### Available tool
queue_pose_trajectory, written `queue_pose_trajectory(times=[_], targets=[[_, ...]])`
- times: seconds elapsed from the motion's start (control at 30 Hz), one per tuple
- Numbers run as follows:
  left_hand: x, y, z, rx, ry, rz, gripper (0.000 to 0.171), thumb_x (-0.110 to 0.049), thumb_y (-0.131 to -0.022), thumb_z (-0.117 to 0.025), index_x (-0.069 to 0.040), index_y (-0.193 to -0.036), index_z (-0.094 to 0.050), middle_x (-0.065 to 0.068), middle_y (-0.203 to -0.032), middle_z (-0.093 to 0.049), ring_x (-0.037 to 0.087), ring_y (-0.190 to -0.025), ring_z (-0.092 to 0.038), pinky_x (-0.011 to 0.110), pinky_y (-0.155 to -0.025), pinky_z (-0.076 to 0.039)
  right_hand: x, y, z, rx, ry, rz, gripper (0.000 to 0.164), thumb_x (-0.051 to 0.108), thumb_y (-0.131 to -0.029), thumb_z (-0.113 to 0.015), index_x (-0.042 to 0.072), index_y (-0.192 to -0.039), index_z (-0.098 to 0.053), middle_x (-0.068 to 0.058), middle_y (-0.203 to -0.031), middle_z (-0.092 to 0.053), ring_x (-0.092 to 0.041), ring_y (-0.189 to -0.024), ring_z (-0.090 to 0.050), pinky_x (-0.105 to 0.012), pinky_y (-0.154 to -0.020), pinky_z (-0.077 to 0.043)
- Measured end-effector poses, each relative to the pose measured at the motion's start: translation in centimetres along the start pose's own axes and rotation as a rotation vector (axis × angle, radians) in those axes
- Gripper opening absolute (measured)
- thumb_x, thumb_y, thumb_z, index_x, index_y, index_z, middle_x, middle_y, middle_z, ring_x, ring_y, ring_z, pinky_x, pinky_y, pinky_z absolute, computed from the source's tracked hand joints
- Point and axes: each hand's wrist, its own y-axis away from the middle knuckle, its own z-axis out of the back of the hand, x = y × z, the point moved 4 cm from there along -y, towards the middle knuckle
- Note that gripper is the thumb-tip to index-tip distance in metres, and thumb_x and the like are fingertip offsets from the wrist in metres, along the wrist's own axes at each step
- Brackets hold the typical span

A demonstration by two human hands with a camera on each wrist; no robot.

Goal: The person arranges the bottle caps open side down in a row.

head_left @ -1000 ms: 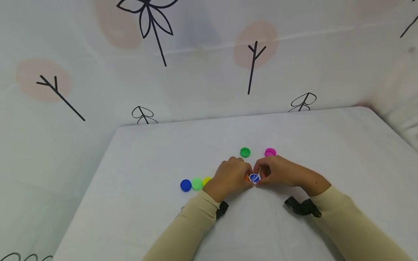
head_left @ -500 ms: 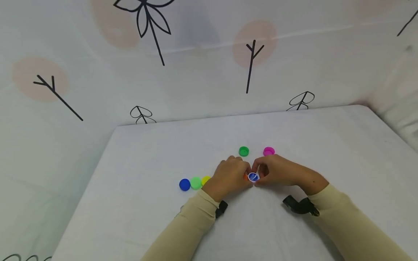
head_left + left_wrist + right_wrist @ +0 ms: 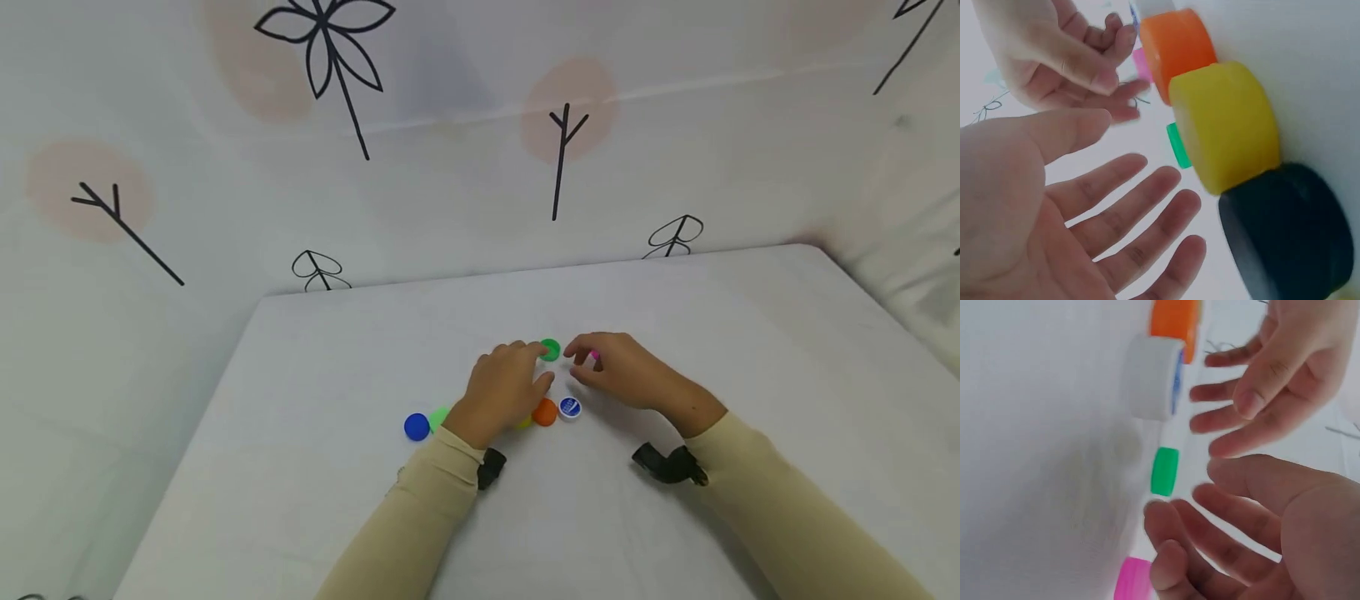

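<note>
Bottle caps form a row on the white cloth: a blue cap (image 3: 416, 427), a light green cap (image 3: 438, 418), a dark cap (image 3: 1285, 231) in the left wrist view, a yellow cap (image 3: 1229, 128), an orange cap (image 3: 545, 412) and a white cap with a blue printed top (image 3: 570, 408). My left hand (image 3: 501, 388) hovers over the row with fingers spread, hiding part of it and holding nothing. Farther back lies a green cap (image 3: 551, 352), hollow side up, between both hands. My right hand (image 3: 621, 367), fingers loosely bent and holding nothing, partly covers a pink cap (image 3: 596, 356).
The white cloth-covered table (image 3: 360, 517) runs back to a patterned fabric backdrop (image 3: 450, 192). Dark wrist-worn mounts show under the sleeves (image 3: 420, 517).
Both hands have let go of the white and orange caps at the row's right end and lifted apart. The right hand has moved back toward the pink cap; the left has opened.
</note>
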Motion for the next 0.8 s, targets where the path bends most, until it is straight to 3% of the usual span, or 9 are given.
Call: queue_pose_trajectory(times=[0.13, 0.23, 0.3, 0.53, 0.8], targets=[[0.3, -0.5, -0.5, 0.025, -0.012, 0.036, 0.046, -0.038, -0.099, -0.061, -0.018, -0.141, -0.057, 0.001, -0.131, -0.067, 0.022, -0.109, -0.063, 0.041, -0.096, -0.052, 0.4, -1.2, -0.3, -0.038, 0.038, 0.007, 0.037, 0.015, -0.095, -0.067, 0.001, -0.129, -0.063, -0.017, -0.123, -0.068, -0.031, -0.102, -0.065, -0.046, -0.093, -0.056], [0.3, -0.9, -1.0, 0.047, -0.016, 0.045, 0.049, -0.040, -0.099, -0.061, -0.017, -0.143, -0.056, 0.001, -0.130, -0.067, 0.021, -0.108, -0.062, 0.040, -0.095, -0.052, 0.4, -1.6, -0.6, -0.041, 0.037, -0.006, 0.045, 0.015, -0.095, -0.067, 0.000, -0.136, -0.058, -0.021, -0.135, -0.061, -0.040, -0.125, -0.057, -0.055, -0.104, -0.047], [0.4, -1.0, -1.4, 0.059, -0.020, 0.044, 0.050, -0.041, -0.100, -0.060, -0.017, -0.143, -0.055, 0.001, -0.128, -0.068, 0.021, -0.108, -0.062, 0.040, -0.094, -0.052, 0.3, -1.7, -0.9, -0.030, 0.022, -0.007, 0.048, 0.015, -0.096, -0.066, -0.002, -0.139, -0.055, -0.023, -0.139, -0.058, -0.042, -0.132, -0.052, -0.057, -0.108, -0.042], [0.4, -1.0, -2.0, 0.052, -0.035, 0.024, 0.046, -0.040, -0.099, -0.061, -0.018, -0.140, -0.058, -0.001, -0.126, -0.070, 0.020, -0.104, -0.061, 0.040, -0.091, -0.050, 0.2, -1.6, -1.9, 0.038, -0.051, 0.013, 0.045, 0.013, -0.099, -0.060, -0.003, -0.140, -0.053, -0.022, -0.140, -0.057, -0.036, -0.122, -0.056, -0.055, -0.108, -0.044], [0.4, -0.9, -1.7, 0.036, -0.066, 0.011, 0.040, -0.038, -0.099, -0.062, -0.017, -0.133, -0.064, -0.002, -0.120, -0.072, 0.020, -0.102, -0.060, 0.039, -0.088, -0.049, 0.4, -1.9, -1.7, 0.002, -0.014, 0.054, 0.042, 0.003, -0.093, -0.064, -0.006, -0.134, -0.058, -0.022, -0.131, -0.063, -0.039, -0.124, -0.058, -0.055, -0.106, -0.045]])
